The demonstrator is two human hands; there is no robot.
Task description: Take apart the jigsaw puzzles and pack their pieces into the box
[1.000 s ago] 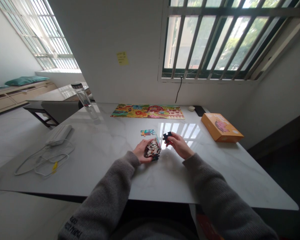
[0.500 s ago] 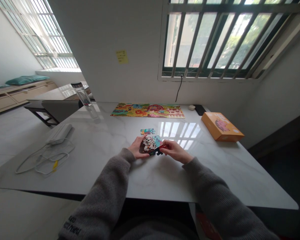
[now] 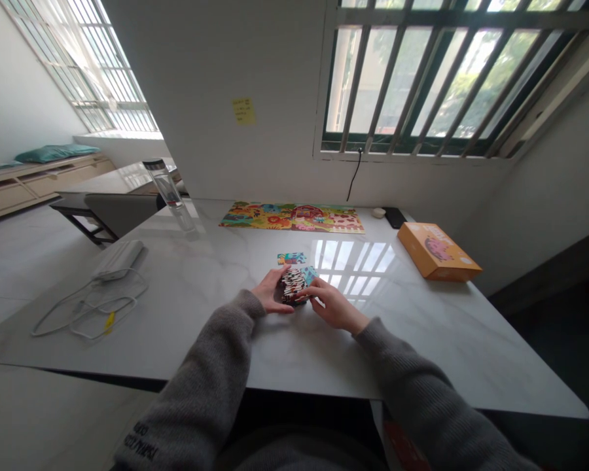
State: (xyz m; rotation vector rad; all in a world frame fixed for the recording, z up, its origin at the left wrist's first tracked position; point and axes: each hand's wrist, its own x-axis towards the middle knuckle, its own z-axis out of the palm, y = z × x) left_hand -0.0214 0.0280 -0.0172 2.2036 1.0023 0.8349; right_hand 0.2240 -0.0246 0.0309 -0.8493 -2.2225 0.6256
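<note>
A stack of jigsaw puzzle pieces [image 3: 293,284] stands on edge just above the white marbled table, with pale cut edges showing. My left hand [image 3: 271,292] wraps round its left side, thumb in front and fingers behind. At the stack's right side my right hand [image 3: 331,302] is closed, thumb and forefinger pinched at the front pieces; its fingertips hide whatever lies between them. Behind the stack, flat on the table, lies a small group of joined puzzle pieces [image 3: 291,258] in blue, yellow and red.
A long colourful farm-animal picture [image 3: 292,217] lies along the wall. An orange box [image 3: 438,251] sits at right, near a black phone [image 3: 394,218] and a small white case [image 3: 378,212]. At left are a white power strip [image 3: 119,259] with cable and a glass bottle [image 3: 164,186].
My right hand has moved left against the stack. The red-and-dark piece it held out at the right edge no longer shows apart from the stack. My left hand keeps its grip.
</note>
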